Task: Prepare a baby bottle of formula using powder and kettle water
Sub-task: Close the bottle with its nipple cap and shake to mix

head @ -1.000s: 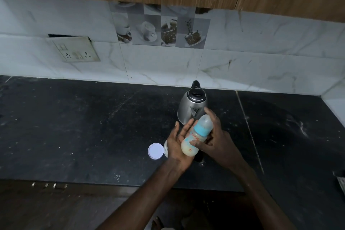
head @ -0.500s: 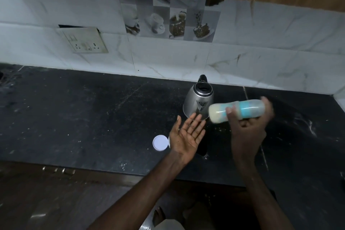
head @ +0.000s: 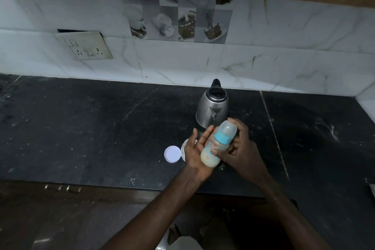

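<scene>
A: What is the right hand point(head: 241, 152) doing?
B: It is wrapped round the baby bottle point(head: 218, 146), thumb across the front of the body and fingers point(head: 238, 126) up along the far side by the cap.
A: And the left hand point(head: 195, 153)?
B: Spread flat, palm up, fingers straight. The bottle's base rests against that palm.
A: Which way does the bottle point?
B: Its long axis is tilted: base low and toward the person, clear cap and blue collar high, up and to the right, toward the kettle point(head: 213, 110). Pale milky liquid fills the lower part.
A: Where is it relative to the surface point(head: 91, 128)?
B: Held above the dark surface, just in front of the steel kettle, whose spout faces the person.
A: Anything else nearby?
B: A round white lid point(head: 172, 154) lies flat just left of the left hand. Between them sits a pale container point(head: 184, 149), mostly hidden behind that hand.
</scene>
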